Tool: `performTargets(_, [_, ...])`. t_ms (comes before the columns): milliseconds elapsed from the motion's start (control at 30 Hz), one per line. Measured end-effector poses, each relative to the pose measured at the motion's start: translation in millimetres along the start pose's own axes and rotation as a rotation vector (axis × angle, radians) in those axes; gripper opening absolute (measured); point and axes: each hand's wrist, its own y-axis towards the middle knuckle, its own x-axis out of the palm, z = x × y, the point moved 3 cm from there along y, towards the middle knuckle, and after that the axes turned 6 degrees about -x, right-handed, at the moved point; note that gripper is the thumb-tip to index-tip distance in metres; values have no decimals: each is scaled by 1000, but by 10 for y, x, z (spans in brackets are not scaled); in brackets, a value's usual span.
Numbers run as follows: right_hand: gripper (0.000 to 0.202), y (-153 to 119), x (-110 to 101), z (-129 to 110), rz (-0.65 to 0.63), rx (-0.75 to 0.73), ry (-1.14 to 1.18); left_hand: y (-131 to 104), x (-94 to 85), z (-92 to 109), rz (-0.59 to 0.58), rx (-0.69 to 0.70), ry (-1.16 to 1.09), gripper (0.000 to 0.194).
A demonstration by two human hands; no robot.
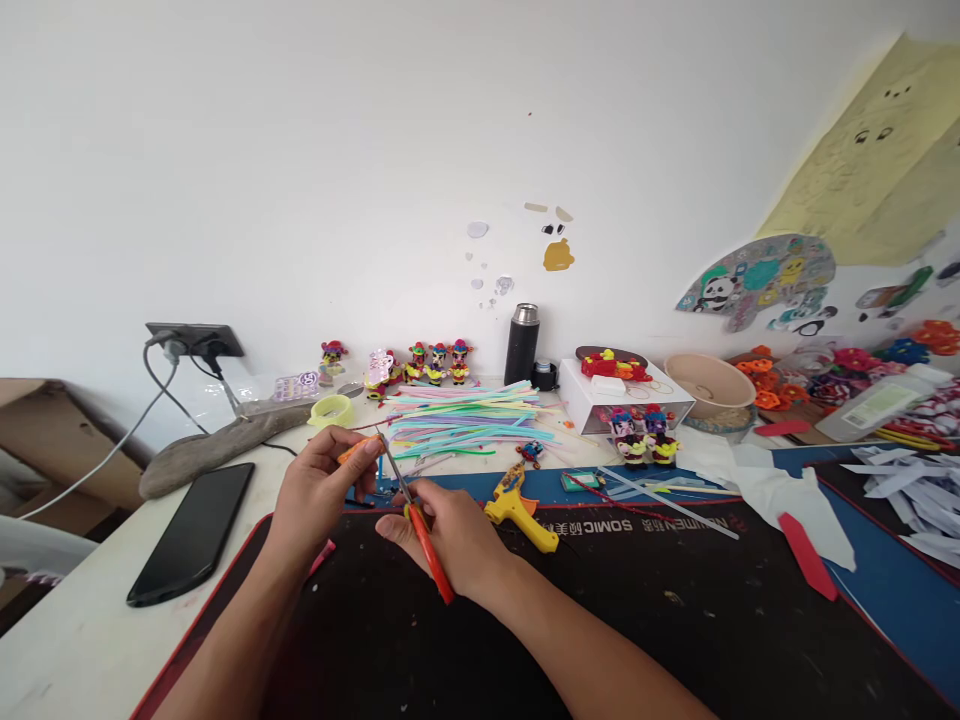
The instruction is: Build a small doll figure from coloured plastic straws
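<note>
Between the thumb and fingers of my left hand is a small orange fuzzy piece, partly covered by the fingertips. My right hand is closed around scissors with orange handles. Their metal blades point up and left, with the tips close beside the orange piece; whether they touch it I cannot tell. Just beyond both hands lies a wide pile of pastel pipe cleaners. A yellow glue gun rests to the right of my right hand. A small pink piece shows beside my left wrist.
A black phone-like slab lies at left, near a roll of yellow tape. Along the wall stand small figurines, a black thermos and a white box. A red-edged black mat spreads under my arms.
</note>
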Motion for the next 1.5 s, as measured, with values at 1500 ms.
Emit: performTargets(1500, [33,12,173,-17,67,74,-51,21,-41,-138,118,13,334,35])
